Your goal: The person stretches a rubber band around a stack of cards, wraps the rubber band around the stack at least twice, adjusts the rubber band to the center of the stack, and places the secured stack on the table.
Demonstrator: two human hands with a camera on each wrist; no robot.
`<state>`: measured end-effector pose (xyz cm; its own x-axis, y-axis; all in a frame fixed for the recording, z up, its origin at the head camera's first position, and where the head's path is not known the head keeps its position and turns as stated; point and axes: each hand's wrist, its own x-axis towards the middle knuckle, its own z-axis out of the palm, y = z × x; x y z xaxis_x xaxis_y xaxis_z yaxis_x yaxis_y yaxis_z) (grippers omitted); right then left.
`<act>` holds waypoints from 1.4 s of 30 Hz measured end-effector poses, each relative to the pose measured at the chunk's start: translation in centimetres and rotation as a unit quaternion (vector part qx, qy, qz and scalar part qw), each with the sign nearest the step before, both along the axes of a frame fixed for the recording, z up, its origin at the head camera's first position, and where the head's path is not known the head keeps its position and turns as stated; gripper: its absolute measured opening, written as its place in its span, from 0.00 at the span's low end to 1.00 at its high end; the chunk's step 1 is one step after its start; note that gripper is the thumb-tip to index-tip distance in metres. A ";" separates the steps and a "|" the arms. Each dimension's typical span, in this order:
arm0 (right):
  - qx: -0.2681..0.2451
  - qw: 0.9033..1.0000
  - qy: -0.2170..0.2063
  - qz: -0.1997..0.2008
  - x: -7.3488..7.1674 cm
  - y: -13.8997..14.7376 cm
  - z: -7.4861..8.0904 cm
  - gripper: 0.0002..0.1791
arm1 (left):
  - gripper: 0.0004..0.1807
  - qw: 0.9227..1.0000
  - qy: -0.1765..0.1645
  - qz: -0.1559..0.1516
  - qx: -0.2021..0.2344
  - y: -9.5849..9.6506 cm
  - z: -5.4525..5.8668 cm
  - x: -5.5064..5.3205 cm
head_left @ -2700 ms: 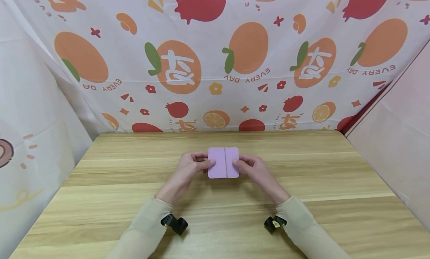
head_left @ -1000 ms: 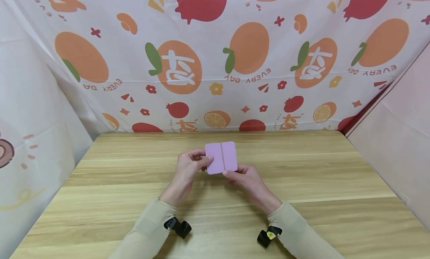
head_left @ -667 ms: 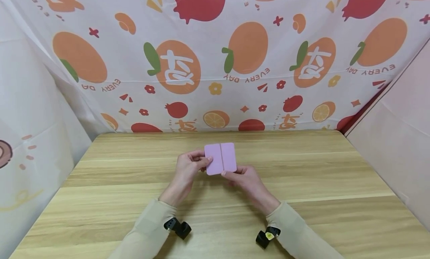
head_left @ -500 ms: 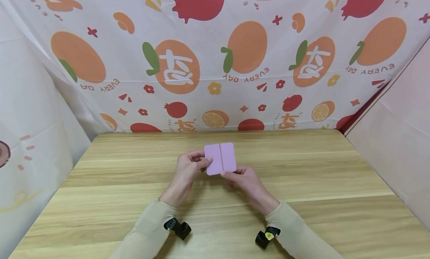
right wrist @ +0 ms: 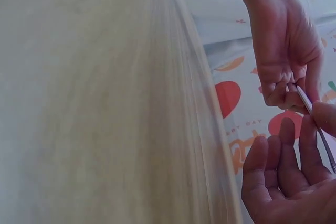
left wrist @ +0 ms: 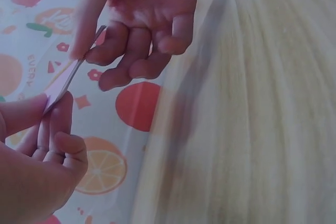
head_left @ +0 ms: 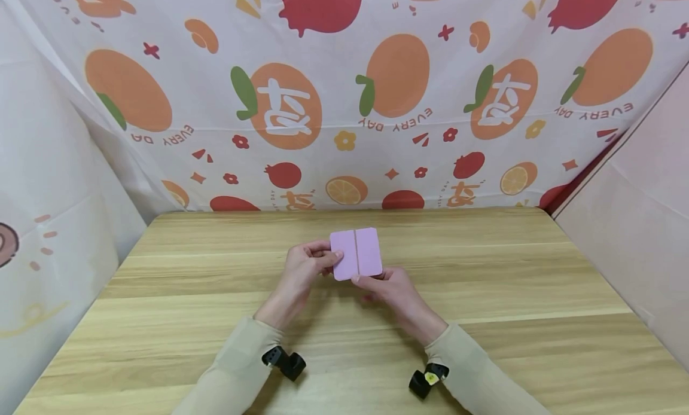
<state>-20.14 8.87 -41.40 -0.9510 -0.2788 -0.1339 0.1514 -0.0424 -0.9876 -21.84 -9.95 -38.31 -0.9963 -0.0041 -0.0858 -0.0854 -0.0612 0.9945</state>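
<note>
A thin lilac square (head_left: 369, 250) with rounded corners is held up over the table, its face toward me and slightly tilted. A narrow brownish line runs down it, right of its middle. My left hand (head_left: 301, 268) pinches its left edge, thumb on the front and fingers behind. Along the lower edge, my right hand (head_left: 401, 295) pinches it with the thumb tip at the foot of the line. Seen edge-on in the left wrist view, the lilac square (left wrist: 64, 81) looks like thin layers. What kind of thing it is cannot be told.
A wood-grain table (head_left: 517, 295) lies below both hands. Behind it hangs a white cloth (head_left: 347, 164) printed with fruit, and pale sheets flank both sides. Black wrist cameras sit at the beige sleeves (head_left: 226, 367).
Since the oldest frame, my right hand has moved from the square's right edge to its lower edge, and the square has tilted slightly. In the last half second it shifted slightly right.
</note>
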 end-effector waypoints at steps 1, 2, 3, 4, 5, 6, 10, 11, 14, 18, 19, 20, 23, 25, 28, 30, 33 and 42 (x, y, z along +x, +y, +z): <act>0.003 1.000 0.001 0.004 0.0 0.1 0.0 0.18 | 0.11 1.000 -0.003 -0.004 -0.003 -0.1 0.0 -0.1; 0.006 1.000 0.000 0.009 -0.1 0.2 0.0 0.18 | 0.12 1.000 -0.005 -0.007 -0.006 -0.2 0.0 -0.1; 0.011 1.000 0.000 0.013 -0.2 0.3 0.1 0.19 | 0.12 1.000 -0.007 -0.010 -0.008 -0.3 0.0 -0.2; 0.015 1.000 0.001 0.017 -0.3 0.5 0.1 0.20 | 0.12 1.000 -0.008 -0.013 -0.011 -0.4 0.0 -0.2; 0.021 1.000 0.005 0.022 -0.4 0.7 0.1 0.21 | 0.13 1.000 -0.009 -0.014 -0.013 -0.5 0.0 -0.3; 0.023 0.999 0.011 0.028 -0.5 0.8 0.1 0.22 | 0.13 1.000 -0.011 -0.015 -0.014 -0.6 0.0 -0.3; 0.037 0.997 0.053 0.036 -1.0 1.2 0.5 0.30 | 0.14 1.000 -0.015 -0.019 -0.010 -0.8 0.0 -0.4; 0.043 0.996 0.067 0.035 -1.1 1.3 0.6 0.32 | 0.14 1.000 -0.015 -0.021 -0.009 -0.8 0.0 -0.4; 0.073 0.991 0.105 0.022 -1.4 1.7 1.0 0.38 | 0.14 1.000 -0.015 -0.025 -0.009 -0.8 -0.1 -0.4; 0.131 0.978 0.163 0.015 -1.8 2.3 1.3 0.45 | 0.13 0.999 -0.017 -0.034 -0.017 -0.9 -0.1 -0.3; 0.150 0.972 0.181 0.017 -1.9 2.4 1.4 0.47 | 0.13 0.999 -0.017 -0.036 -0.019 -0.9 -0.1 -0.3; 0.169 0.965 0.202 0.023 -1.9 2.5 1.5 0.48 | 0.13 0.999 -0.018 -0.039 -0.021 -0.9 -0.1 -0.2; 0.236 0.932 0.270 0.044 -2.1 2.9 1.8 0.52 | 0.13 0.998 -0.020 -0.046 -0.026 -0.9 -0.1 -0.1; 0.284 0.901 0.323 0.056 -2.2 3.1 1.9 0.54 | 0.12 0.998 -0.021 -0.048 -0.027 -0.9 -0.2 0.0; 0.331 0.857 0.389 0.068 -2.3 3.3 2.0 0.55 | 0.12 0.998 -0.022 -0.050 -0.027 -0.9 -0.3 0.0; 0.345 0.836 0.420 0.075 -2.3 3.3 2.1 0.54 | 0.12 0.998 -0.024 -0.052 -0.027 -0.8 -0.2 0.0; 0.349 0.815 0.454 0.086 -2.2 3.4 2.1 0.53 | 0.12 0.998 -0.026 -0.054 -0.026 -0.8 -0.2 0.1; 0.369 0.791 0.479 0.090 -1.9 3.6 2.4 0.49 | 0.13 0.997 -0.034 -0.060 -0.022 -0.6 0.0 0.2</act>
